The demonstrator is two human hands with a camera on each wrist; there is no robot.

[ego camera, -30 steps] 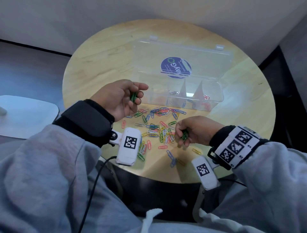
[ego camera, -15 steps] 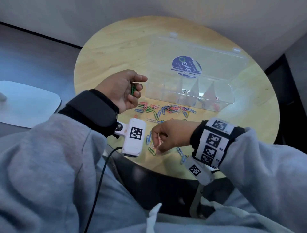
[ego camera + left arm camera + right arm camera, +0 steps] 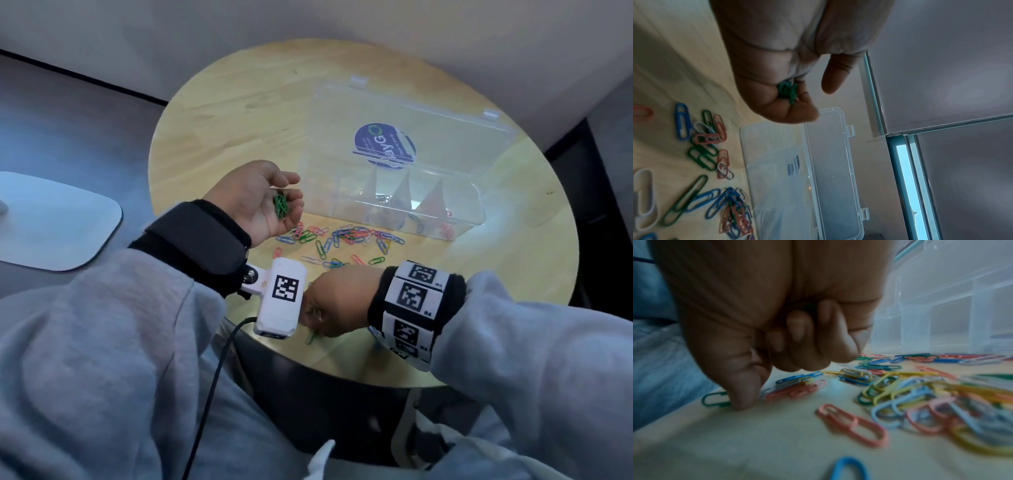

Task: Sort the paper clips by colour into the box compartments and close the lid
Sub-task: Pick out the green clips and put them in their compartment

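Observation:
My left hand (image 3: 270, 202) hovers palm up above the table's left side, its fingers curled round a small bunch of green paper clips (image 3: 281, 207) (image 3: 788, 91). My right hand (image 3: 329, 305) is down at the table's near edge with its fingers curled. Its thumb (image 3: 744, 395) presses the end of a single green clip (image 3: 714, 400) lying on the wood. A mixed pile of coloured clips (image 3: 342, 236) lies between the hands and the clear box (image 3: 476, 205). The box's lid (image 3: 428, 113) stands open at the back. A few clips lie in its compartments.
The round wooden table (image 3: 239, 102) ends just below my right hand. The left wrist camera (image 3: 281, 298) and its black cable hang over my right hand's fingers. A white flat object (image 3: 51, 219) lies off the table to the left.
My right hand has moved left along the near edge, from the pile to a lone green clip. My left hand has uncurled a little, showing the green clips in its palm.

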